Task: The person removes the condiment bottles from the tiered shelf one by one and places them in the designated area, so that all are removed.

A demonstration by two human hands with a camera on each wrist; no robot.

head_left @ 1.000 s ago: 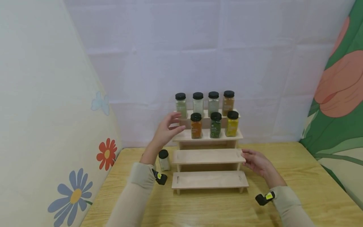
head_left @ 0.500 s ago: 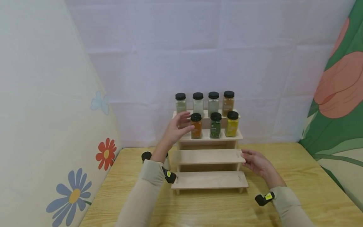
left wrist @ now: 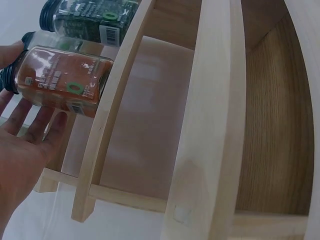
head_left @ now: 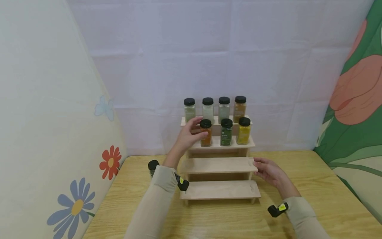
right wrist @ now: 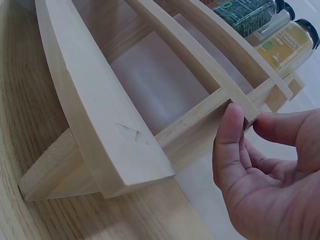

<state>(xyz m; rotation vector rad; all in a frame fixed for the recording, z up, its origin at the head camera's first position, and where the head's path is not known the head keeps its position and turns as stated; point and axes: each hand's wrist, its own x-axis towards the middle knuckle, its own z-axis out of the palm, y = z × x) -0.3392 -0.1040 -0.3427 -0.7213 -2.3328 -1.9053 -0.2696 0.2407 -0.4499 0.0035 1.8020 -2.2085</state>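
Observation:
A glass spice jar [head_left: 207, 140] of orange-red powder with a black lid stands on the second-highest step of a pale wooden tiered rack [head_left: 219, 165]. Around its left side my left hand [head_left: 185, 137] holds it, thumb in front and fingers behind. In the left wrist view the thumb lies at the lid [left wrist: 9, 77], the fingers along the far side of the glass. My right hand [head_left: 271, 172] pinches the right end of the rack's third step from the top, as the right wrist view shows at the step's corner [right wrist: 245, 107].
Beside the orange-red jar stand a dark green jar [head_left: 226, 136] and a yellow jar [head_left: 243, 134]. Several more jars, including a brown one [head_left: 239, 113], line the top step. Another black-lidded jar [head_left: 153, 166] on the table is partly behind my left sleeve.
My left hand has moved right from beside the rack's left end to the orange-red spice jar. My right hand keeps its place on the rack.

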